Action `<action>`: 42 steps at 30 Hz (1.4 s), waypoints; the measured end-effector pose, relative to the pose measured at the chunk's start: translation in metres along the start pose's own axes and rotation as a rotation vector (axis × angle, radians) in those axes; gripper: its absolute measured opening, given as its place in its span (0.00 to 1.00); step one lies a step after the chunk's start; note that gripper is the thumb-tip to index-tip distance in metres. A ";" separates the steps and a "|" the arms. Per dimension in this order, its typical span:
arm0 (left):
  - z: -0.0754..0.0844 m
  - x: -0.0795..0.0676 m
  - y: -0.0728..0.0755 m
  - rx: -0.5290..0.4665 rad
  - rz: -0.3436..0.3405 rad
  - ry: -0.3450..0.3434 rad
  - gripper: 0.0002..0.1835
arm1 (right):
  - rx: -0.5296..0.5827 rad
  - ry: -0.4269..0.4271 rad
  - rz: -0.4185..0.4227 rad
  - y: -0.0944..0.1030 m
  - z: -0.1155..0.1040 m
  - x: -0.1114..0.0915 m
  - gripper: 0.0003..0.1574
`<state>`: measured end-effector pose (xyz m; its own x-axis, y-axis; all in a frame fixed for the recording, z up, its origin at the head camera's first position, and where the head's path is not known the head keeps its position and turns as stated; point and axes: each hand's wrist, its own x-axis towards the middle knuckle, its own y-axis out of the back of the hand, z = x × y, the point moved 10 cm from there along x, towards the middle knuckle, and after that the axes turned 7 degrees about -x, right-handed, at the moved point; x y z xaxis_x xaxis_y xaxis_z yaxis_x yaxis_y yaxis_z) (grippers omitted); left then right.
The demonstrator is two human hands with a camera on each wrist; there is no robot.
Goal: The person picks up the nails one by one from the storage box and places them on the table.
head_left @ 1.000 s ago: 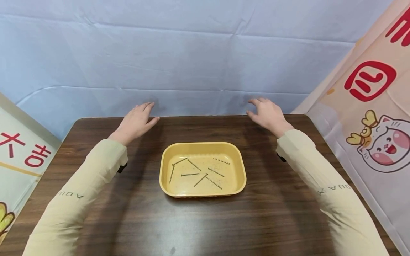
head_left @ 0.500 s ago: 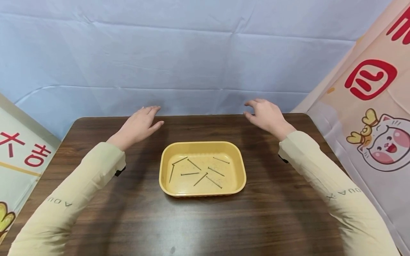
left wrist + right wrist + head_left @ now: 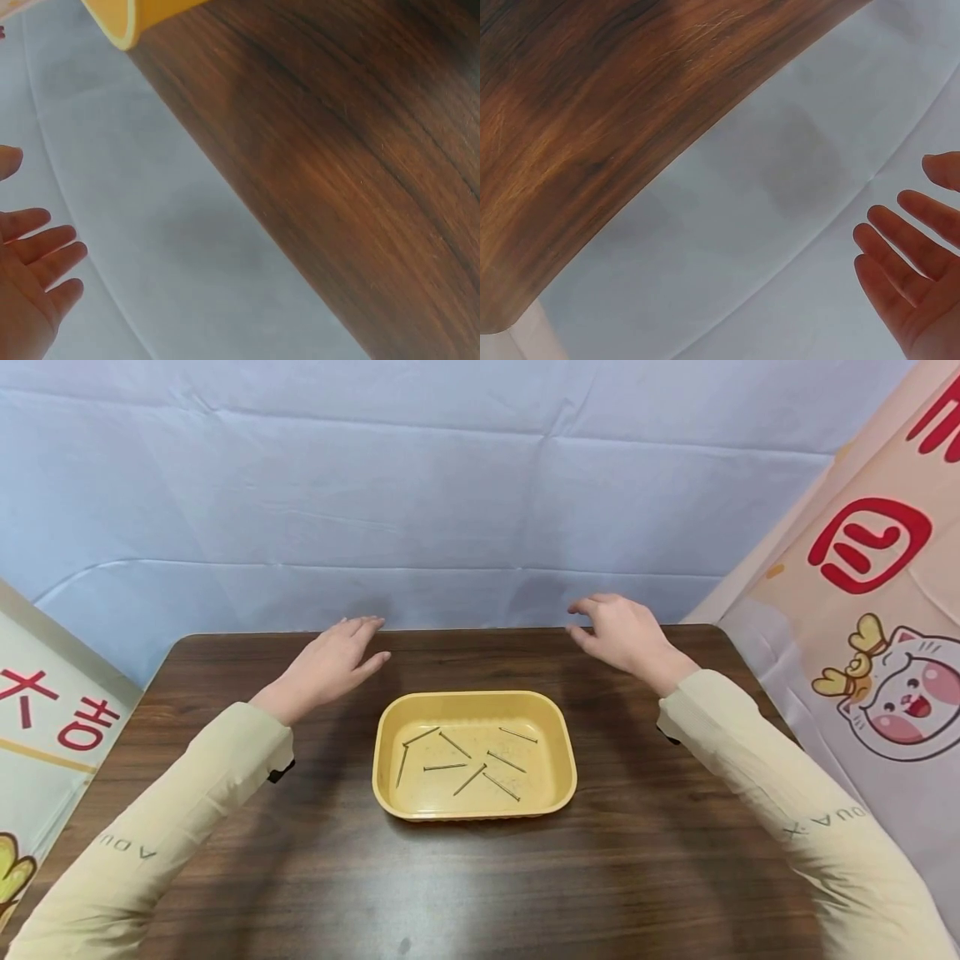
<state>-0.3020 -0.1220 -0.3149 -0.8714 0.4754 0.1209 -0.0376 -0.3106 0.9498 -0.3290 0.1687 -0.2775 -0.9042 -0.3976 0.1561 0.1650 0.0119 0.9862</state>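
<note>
A shallow yellow tray stands in the middle of the table in the head view. Several loose nails lie scattered over its floor, pointing different ways. Beyond the tray's left far corner my left hand hovers above the table, fingers extended and thumb apart, holding nothing. Over on the far right side, my right hand is held up likewise, fingers loosely extended and no object in it. Both wrist views show the palms bare; in the left one a corner of the yellow tray appears at the top.
The dark wood table ends at a back edge close below both hands. A pale cloth hangs behind it. Printed banners with red characters flank it, one at right and one at left.
My left hand has drifted right and slightly down toward the tray. My right hand has shifted slightly left and down. The tray and nails have stayed put.
</note>
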 end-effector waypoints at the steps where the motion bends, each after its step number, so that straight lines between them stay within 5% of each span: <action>1: 0.001 -0.001 -0.001 -0.003 -0.003 0.001 0.31 | 0.001 0.006 0.004 0.001 -0.001 -0.001 0.22; 22: 0.019 -0.014 -0.003 -0.032 0.053 -0.053 0.30 | -0.007 0.129 0.061 0.015 -0.031 -0.016 0.20; 42: 0.038 -0.027 -0.021 -0.033 0.034 -0.073 0.30 | -0.028 0.216 0.115 0.019 -0.056 -0.032 0.18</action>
<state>-0.2594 -0.0971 -0.3271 -0.8343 0.5230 0.1746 -0.0261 -0.3538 0.9350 -0.2748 0.1297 -0.2665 -0.7740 -0.5820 0.2494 0.2758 0.0446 0.9602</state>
